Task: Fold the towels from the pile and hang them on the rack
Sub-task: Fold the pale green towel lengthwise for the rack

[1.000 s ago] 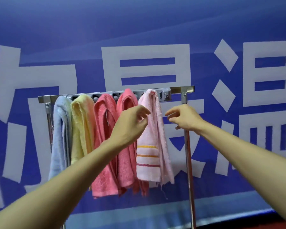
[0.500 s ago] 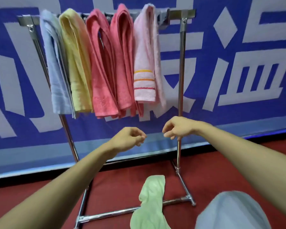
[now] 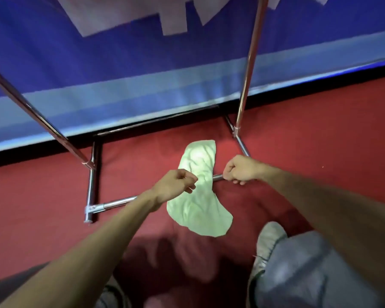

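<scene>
A pale green towel (image 3: 198, 207) lies crumpled on the red floor (image 3: 42, 218), draped across the front base bar of the metal rack (image 3: 116, 204). My left hand (image 3: 176, 185) hovers at the towel's left edge with its fingers curled and nothing in it. To the right of the towel's upper part, over the base bar, my right hand (image 3: 240, 170) has its fingers curled in and is also empty. Whether either hand touches the towel cannot be told. The rack's top rail and the hung towels are out of view.
The rack's two upright poles rise at the left (image 3: 31, 112) and right (image 3: 249, 63) in front of a blue banner (image 3: 142, 74). My shoe (image 3: 268, 238) and a jeans-clad knee (image 3: 309, 274) are at the lower right, close to the towel.
The view has dropped from the hung towels on the rail to the floor. Both hands let go of the pink towel and came down to the green towel on the base bar.
</scene>
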{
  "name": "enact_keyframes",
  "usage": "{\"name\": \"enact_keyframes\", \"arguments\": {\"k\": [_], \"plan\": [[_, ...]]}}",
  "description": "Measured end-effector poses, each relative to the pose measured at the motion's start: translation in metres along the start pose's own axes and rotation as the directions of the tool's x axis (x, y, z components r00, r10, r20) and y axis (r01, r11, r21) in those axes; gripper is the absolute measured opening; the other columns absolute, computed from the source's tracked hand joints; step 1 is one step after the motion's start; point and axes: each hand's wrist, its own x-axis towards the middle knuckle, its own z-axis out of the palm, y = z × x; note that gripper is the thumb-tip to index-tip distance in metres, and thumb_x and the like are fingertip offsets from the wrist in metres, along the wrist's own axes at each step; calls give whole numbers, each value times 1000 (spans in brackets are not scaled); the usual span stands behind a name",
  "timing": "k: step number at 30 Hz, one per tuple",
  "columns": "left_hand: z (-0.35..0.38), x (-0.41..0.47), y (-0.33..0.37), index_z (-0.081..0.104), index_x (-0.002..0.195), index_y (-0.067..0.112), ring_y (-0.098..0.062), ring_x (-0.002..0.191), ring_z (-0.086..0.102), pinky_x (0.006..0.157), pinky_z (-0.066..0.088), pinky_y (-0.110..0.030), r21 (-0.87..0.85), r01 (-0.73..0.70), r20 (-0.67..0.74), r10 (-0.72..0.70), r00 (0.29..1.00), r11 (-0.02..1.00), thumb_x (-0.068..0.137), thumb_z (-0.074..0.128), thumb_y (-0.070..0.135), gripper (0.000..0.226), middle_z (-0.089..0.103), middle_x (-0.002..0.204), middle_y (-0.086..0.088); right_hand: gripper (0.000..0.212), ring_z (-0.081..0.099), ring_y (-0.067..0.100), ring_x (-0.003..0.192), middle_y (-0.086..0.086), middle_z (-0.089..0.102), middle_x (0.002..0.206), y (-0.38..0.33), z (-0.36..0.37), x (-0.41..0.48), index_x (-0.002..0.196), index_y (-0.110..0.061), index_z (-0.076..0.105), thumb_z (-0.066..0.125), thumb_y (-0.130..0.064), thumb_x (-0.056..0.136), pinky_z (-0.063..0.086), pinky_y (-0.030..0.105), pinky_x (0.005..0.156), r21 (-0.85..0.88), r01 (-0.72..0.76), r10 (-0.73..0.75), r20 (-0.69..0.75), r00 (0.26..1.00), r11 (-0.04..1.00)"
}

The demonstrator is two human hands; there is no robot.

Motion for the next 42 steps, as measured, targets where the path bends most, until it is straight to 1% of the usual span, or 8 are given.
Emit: {"name": "enact_keyframes", "arguments": {"k": [4, 7, 12, 20, 25, 31, 37, 42], "plan": [[29, 27, -48, 54, 115, 4, -13, 76, 59, 61, 43, -13, -55, 129, -74, -133, 988, 990, 95, 53, 16, 24, 66, 91, -8, 15, 65, 24, 71, 8, 62, 72, 41, 69, 33, 76, -3, 68, 56, -5, 83, 42, 17, 48, 85, -50, 49, 13, 999, 995], [42, 39, -83, 46, 123, 5, -16, 76, 57, 63, 40, -16, -131, 236, -99, -250, 963, 963, 96, 51, 17, 30, 64, 82, -3, 19, 66, 18, 95, 4, 73, 99, 55, 111, 44, 98, -9, 74, 60, -9, 85, 49, 22, 77, 119, -23, 22, 9, 1000, 993], [40, 45, -120, 48, 123, 1, -21, 79, 59, 69, 44, -21, -143, 334, -131, -353, 927, 932, 92, 52, 8, 31, 63, 81, -5, 25, 66, 20, 102, 6, 71, 109, 47, 168, 66, 110, -15, 69, 61, -13, 86, 51, 28, 90, 261, -12, 23, -39, 999, 965], [21, 43, -144, 54, 118, 2, -23, 83, 61, 60, 43, -20, -101, 370, -196, -383, 903, 924, 90, 51, 5, 29, 64, 96, -12, 26, 62, 27, 104, 8, 64, 114, 16, 191, 89, 105, -14, 65, 68, -21, 81, 50, 36, 91, 34, -88, 87, 20, 996, 996], [13, 33, -137, 59, 109, 0, -12, 69, 54, 44, 37, -4, -111, 297, -185, -313, 931, 948, 92, 48, -1, 20, 59, 94, -12, 18, 65, 21, 95, 4, 72, 99, 5, 161, 74, 89, -10, 75, 59, -12, 82, 51, 27, 86, 23, -9, 10, -15, 1000, 1000], [-10, 14, -100, 60, 109, 8, -18, 85, 53, 62, 40, -16, -25, 175, -182, -177, 967, 984, 88, 59, 7, 21, 59, 92, -3, 29, 51, -1, 61, -19, 56, 57, -40, 90, 29, 66, -23, 61, 60, 1, 83, 39, 17, 64, 240, 213, -214, -22, 977, 947], [-40, -32, -19, 32, 146, 7, -22, 131, 42, 93, 39, -25, 47, -17, -115, 22, 993, 999, 83, 69, 5, 73, 37, 149, -5, 29, 49, -3, 53, -8, 56, 62, -106, 8, -38, 69, -17, 62, 57, 10, 79, 41, 15, 57, 96, 419, -420, -6, 907, 903], [-55, -80, 48, 51, 130, 17, -8, 112, 54, 82, 43, -11, 108, -249, -75, 257, 963, 963, 82, 69, 2, 54, 56, 125, 6, 23, 45, -5, 44, -19, 55, 44, -152, -43, -89, 74, -15, 64, 59, 4, 85, 34, 11, 49, 80, 568, -566, -48, 823, 819]]}}
